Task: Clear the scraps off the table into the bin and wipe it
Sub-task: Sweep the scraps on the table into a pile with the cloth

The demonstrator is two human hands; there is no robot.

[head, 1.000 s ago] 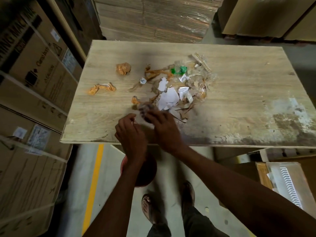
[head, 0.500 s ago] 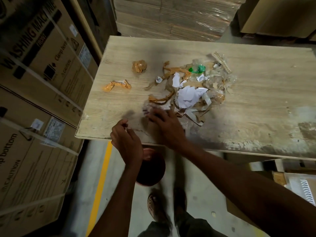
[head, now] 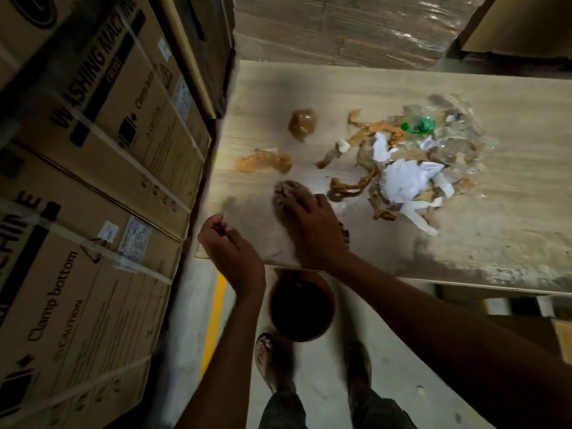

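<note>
A wooden table (head: 510, 230) carries a heap of scraps (head: 411, 168): white paper, brown tape, clear plastic and a green bit. Two brown tape wads lie apart to its left, one crumpled ball (head: 302, 122) and one flat strip (head: 263, 161). My right hand (head: 309, 221) lies palm down on a dark crumpled cloth (head: 286, 190) on the table's near left part. My left hand (head: 230, 252) is cupped at the table's front edge, and nothing shows in it. A round red-brown bin (head: 301, 306) stands on the floor just under that edge.
Stacked washing-machine cartons (head: 93, 181) rise close on the left. Wrapped cardboard stacks (head: 340, 29) stand behind the table. A yellow line (head: 215, 317) runs along the floor. My sandalled feet (head: 269, 360) are beside the bin. More boxes sit low at right.
The view has swung left, so the table now sits to the right. My right hand has slid the cloth leftward along the near part of the table. My left hand stays cupped at the edge.
</note>
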